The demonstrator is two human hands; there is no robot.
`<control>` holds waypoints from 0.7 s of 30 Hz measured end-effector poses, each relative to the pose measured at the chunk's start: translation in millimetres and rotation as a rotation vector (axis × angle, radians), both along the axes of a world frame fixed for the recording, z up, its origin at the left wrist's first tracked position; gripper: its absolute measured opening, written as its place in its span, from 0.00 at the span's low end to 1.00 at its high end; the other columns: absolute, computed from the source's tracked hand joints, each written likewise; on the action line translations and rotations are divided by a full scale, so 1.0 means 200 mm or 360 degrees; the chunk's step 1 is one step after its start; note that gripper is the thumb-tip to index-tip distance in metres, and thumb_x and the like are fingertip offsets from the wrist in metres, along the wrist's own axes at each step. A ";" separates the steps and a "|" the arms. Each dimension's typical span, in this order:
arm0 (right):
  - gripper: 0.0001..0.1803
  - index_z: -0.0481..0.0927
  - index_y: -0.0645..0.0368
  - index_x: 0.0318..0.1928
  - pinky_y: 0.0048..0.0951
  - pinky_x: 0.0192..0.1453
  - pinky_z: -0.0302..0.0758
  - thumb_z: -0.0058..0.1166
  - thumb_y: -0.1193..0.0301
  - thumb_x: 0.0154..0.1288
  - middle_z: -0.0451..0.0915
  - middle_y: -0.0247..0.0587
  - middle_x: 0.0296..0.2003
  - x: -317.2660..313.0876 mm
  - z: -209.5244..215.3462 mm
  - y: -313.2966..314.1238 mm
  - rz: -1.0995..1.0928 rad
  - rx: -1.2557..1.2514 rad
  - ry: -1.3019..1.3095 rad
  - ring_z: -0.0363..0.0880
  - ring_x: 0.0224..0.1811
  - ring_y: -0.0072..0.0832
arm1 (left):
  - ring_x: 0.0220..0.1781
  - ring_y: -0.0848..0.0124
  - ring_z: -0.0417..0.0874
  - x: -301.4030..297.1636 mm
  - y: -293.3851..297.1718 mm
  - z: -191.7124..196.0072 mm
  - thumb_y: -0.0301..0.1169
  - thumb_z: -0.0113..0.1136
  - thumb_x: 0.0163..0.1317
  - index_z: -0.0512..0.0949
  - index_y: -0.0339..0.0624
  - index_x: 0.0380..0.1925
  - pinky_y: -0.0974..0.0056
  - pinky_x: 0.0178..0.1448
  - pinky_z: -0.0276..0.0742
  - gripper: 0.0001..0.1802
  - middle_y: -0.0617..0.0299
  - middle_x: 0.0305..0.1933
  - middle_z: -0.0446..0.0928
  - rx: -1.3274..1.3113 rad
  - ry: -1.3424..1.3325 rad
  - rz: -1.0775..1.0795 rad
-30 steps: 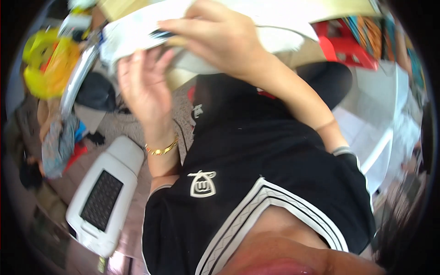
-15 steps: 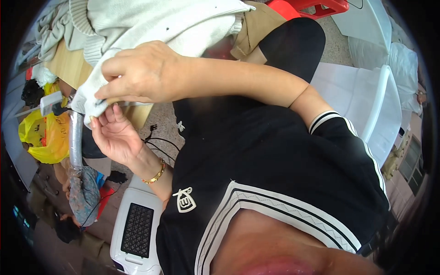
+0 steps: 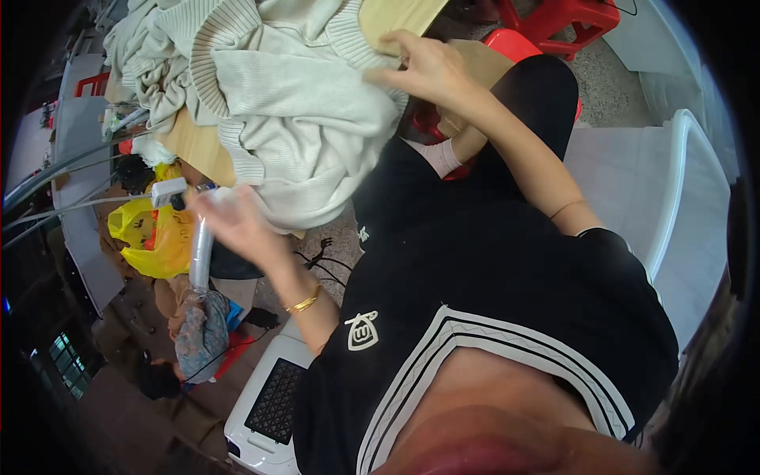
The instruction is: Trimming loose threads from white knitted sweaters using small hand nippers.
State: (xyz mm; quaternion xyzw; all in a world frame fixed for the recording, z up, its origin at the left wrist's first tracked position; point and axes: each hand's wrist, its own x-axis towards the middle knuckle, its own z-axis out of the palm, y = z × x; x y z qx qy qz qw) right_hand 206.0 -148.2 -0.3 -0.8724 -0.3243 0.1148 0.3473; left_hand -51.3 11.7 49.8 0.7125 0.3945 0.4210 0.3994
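Note:
A cream knit sweater (image 3: 305, 99) with ribbed edges lies crumpled over the wooden table, part of it hanging over the near edge. My right hand (image 3: 431, 70) is at the sweater's right side, thumb and fingers apart, with nothing visible between them. The thumb tip is beside the knit; whether it touches cannot be told. My left hand (image 3: 241, 226), below a gold bracelet (image 3: 303, 299), is smeared by motion at the sweater's lower left. Its fingers are too blurred to read. Next to it are a white box-shaped device (image 3: 168, 192) and a wrapped silvery tube (image 3: 201, 257).
More beige knitwear (image 3: 150, 59) is heaped on the wooden table (image 3: 198, 146) at the far left. A yellow plastic bag (image 3: 170, 249) hangs left. Red stools (image 3: 566, 24) stand at the back right, and a white bin (image 3: 673, 198) at my right. Another person (image 3: 202, 328) is lower left.
My hands have parted: the right moved right and away from the left, off the white piece they both held. The sweater now lies spread closer over the table edge. The view has shifted.

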 end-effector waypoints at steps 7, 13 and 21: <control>0.24 0.84 0.64 0.42 0.31 0.40 0.79 0.69 0.55 0.58 0.85 0.42 0.30 0.05 0.00 0.23 0.0795 0.0214 0.0580 0.81 0.34 0.24 | 0.84 0.44 0.43 0.28 -0.05 -0.10 0.36 0.79 0.45 0.47 0.33 0.77 0.44 0.83 0.41 0.64 0.36 0.81 0.44 0.0889 0.0980 -0.1100; 0.16 0.81 0.67 0.46 0.25 0.42 0.79 0.69 0.75 0.59 0.85 0.38 0.36 -0.27 0.90 0.10 0.2041 0.1071 0.1397 0.81 0.39 0.20 | 0.81 0.49 0.51 0.35 0.08 -0.02 0.48 0.74 0.49 0.63 0.42 0.73 0.44 0.81 0.44 0.53 0.40 0.78 0.54 0.0060 0.0946 -0.1195; 0.15 0.82 0.65 0.41 0.24 0.32 0.68 0.74 0.71 0.60 0.74 0.29 0.26 -0.23 0.91 -0.21 0.2483 0.1580 0.1632 0.69 0.29 0.15 | 0.73 0.54 0.59 0.84 -0.34 0.48 0.43 0.72 0.50 0.67 0.40 0.69 0.49 0.73 0.53 0.46 0.44 0.71 0.62 0.0454 0.0770 -0.1492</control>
